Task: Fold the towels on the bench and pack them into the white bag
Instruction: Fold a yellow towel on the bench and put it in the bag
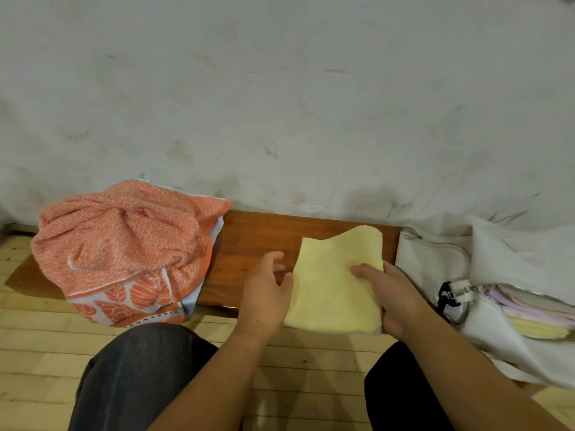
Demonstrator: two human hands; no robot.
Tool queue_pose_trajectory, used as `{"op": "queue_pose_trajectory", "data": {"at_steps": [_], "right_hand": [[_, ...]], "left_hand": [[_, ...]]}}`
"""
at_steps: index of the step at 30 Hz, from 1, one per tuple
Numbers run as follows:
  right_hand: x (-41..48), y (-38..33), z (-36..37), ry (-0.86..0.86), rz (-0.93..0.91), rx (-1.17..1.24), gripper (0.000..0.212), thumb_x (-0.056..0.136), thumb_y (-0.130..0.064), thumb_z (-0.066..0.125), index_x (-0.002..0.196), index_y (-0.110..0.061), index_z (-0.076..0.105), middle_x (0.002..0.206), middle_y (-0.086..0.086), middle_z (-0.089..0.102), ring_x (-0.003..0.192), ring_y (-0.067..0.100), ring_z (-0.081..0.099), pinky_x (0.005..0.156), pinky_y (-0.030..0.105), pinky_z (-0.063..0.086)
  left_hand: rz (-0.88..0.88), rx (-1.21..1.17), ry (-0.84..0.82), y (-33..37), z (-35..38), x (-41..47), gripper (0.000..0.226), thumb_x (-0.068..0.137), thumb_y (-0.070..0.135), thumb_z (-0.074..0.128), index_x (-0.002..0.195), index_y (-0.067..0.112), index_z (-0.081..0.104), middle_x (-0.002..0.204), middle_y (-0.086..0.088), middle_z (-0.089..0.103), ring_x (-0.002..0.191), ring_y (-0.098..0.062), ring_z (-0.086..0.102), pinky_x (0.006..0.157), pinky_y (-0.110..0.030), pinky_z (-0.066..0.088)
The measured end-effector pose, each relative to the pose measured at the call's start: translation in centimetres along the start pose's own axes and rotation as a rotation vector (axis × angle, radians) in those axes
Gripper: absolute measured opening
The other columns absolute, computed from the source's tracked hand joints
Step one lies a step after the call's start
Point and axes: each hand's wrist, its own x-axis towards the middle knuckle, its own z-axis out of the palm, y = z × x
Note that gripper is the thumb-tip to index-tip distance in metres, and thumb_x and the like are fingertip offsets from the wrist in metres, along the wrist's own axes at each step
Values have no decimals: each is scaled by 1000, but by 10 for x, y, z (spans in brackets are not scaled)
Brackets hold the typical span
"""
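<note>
No label or lettering can be read anywhere, not on the cloth nor on the white bag (435, 259). The bench (255, 241) is dark reddish polished wood, set against a pale, scuffed and stained wall (280, 88), with a light wooden plank floor (37, 331) beneath. A folded pale yellow towel (336, 290) lies at the front edge of the bench, its far flap curling up. The right hand (395, 303) holds its right side, thumb on top and fingers tucked under; the left hand (264, 297) rests at the left edge with fingers loosely spread, gripping nothing I can see. On the bench's left end sits a crumpled orange-and-white towel (124, 244) with a leaf-print border. The bag lies open at the right end, with folded pink and yellow towels (535, 318) stacked inside.
</note>
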Motion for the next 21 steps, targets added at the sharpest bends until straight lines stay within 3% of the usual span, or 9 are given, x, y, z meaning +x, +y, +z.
{"op": "queue_pose_trajectory", "data": {"at_steps": [5,8,10,12,18,21], "right_hand": [[-34,-14,-37,15,-42,166,30,93,-12,68,122,-17,64,105,8,78,97,31,74,84,51,60],[-55,-18,-68,17,-56,268,31,92,-11,69,122,-16,64,104,9,78,94,29,76,80,47,60],[-70,-22,-90,12,-46,349,34,91,-12,70,124,-17,64,107,11,77,95,31,75,78,48,60],[-83,-25,-113,-1,-29,422,36,90,-13,70,125,-15,65,110,13,76,98,33,75,79,49,61],[-126,-28,-180,37,-25,521,35,89,-14,68,123,-11,65,109,15,76,96,35,75,87,51,57],[-152,-24,-218,73,-40,550,30,88,-12,67,118,-11,67,105,16,77,92,36,75,90,54,54]], "left_hand": [[-24,-79,-184,35,16,-13,43,98,47,57,139,41,43,125,20,58,113,-5,56,94,-29,50],[-99,-235,-357,56,37,-25,57,88,66,57,139,46,42,134,16,56,114,-8,61,104,-40,50],[-134,-283,-446,71,56,-34,66,82,74,56,140,47,42,136,16,57,111,-6,63,104,-41,50],[-136,-327,-501,91,74,-46,55,86,71,55,135,48,46,123,19,64,101,-4,67,95,-37,53],[-33,-262,-509,140,113,-75,44,98,54,52,138,37,47,108,17,67,89,-1,69,82,-27,57],[141,-36,-366,161,128,-80,41,99,53,50,136,39,45,117,23,58,101,2,60,84,-22,50]]}}
